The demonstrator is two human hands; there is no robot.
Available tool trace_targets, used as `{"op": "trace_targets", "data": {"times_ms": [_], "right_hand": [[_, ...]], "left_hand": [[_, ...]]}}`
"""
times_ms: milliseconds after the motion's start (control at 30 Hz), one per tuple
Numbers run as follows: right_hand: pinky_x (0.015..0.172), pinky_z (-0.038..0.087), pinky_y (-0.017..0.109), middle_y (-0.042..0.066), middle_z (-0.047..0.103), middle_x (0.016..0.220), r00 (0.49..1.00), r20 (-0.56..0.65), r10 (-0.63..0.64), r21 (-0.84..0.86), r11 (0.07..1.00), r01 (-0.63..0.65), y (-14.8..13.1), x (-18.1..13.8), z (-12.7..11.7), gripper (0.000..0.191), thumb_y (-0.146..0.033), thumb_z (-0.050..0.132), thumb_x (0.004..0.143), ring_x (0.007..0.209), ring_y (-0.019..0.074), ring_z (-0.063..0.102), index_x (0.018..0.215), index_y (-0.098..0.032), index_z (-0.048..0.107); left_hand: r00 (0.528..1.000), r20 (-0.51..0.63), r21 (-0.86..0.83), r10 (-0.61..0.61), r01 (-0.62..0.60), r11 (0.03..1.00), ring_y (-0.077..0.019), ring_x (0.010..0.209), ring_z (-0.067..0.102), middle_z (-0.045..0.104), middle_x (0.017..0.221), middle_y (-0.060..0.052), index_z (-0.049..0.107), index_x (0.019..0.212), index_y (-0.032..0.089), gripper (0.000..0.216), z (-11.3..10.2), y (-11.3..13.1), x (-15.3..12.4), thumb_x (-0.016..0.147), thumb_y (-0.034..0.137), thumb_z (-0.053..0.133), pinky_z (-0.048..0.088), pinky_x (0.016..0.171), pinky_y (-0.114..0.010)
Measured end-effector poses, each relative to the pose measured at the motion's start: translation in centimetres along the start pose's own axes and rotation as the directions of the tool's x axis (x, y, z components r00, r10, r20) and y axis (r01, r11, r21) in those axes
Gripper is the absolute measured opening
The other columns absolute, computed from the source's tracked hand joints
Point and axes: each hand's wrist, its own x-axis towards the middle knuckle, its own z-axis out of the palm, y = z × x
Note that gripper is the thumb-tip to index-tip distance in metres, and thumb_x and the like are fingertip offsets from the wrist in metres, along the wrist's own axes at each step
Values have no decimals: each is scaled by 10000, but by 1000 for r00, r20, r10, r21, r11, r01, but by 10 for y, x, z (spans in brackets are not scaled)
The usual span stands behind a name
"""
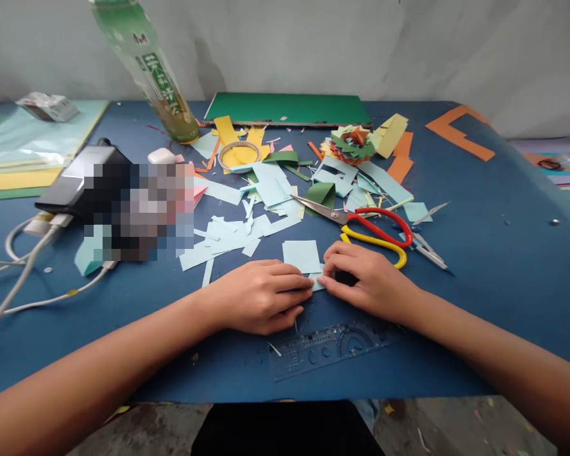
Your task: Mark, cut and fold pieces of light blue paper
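A small piece of light blue paper [318, 282] lies on the table between my hands, mostly covered by fingers. My left hand [265, 297] rests on the table with its fingers together, the fingertips holding the left edge of that paper. At its right side, my right hand [367, 278] is curled, thumb and fingers closed on the paper. Just beyond my fingertips sits a square light blue sheet [301, 256]. Close to my right hand are scissors [356, 221] with one red and one yellow handle. A clear plastic ruler [330, 347] lies nearer to me.
Light blue scraps [232, 235] spread beyond my left hand. Further back are a tape roll [239, 155], a folded-paper ring [352, 145], a green board [287, 109] and a tilted-looking bottle [154, 76]. A compass [427, 250] lies right; white cables [23, 288] and a dark box [83, 180] left.
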Motion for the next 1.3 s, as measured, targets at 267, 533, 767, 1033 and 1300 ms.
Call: {"op": "trace_targets", "data": {"times_ms": [267, 533, 767, 1033, 1300], "right_hand": [[652, 424, 294, 55, 542, 786, 1000, -24, 12, -29, 999, -13, -1, 0, 4, 119, -194, 505, 836, 722, 169, 518, 718, -174, 513], [652, 426, 293, 59, 544, 779, 998, -56, -19, -75, 997, 15, -1, 0, 7, 117, -184, 495, 838, 716, 171, 514, 724, -170, 519], [658, 430, 294, 63, 547, 774, 998, -59, -36, -102, 994, 30, 0, -1, 8, 124, -180, 486, 840, 718, 173, 512, 724, -162, 527], [666, 435, 298, 69, 553, 781, 996, -65, -63, -115, 992, 55, 2, 0, 9, 130, -181, 471, 847, 721, 175, 509, 734, -161, 534], [656, 423, 294, 62, 540, 767, 996, -63, -65, -118, 991, 57, 2, -2, 10, 135, -186, 473, 849, 710, 175, 500, 726, -165, 524]], "left_hand": [[995, -100, 50, 23, -19, 999, -200, 837, 659, 712, 927, -77, 668, 858, 95, 176, -1, 2, 1, 821, 150, 505, 556, 684, -295], [992, -100, 138, 73, -59, 989, -174, 834, 676, 714, 926, -74, 671, 850, 108, 191, -2, 2, 1, 831, 156, 487, 577, 684, -265], [989, -106, 167, 104, -86, 982, -182, 819, 682, 715, 902, -104, 667, 831, 81, 189, 1, 3, 0, 815, 146, 490, 585, 692, -266], [993, -120, -31, 0, -3, 1000, -176, 841, 670, 715, 884, -80, 644, 878, 129, 195, 0, 0, 1, 801, 134, 465, 568, 717, -276], [998, 58, 9, -7, 7, 1000, -205, 859, 620, 667, 923, -117, 616, 977, 91, 246, -2, -1, 3, 843, 186, 434, 513, 740, -317]]}}
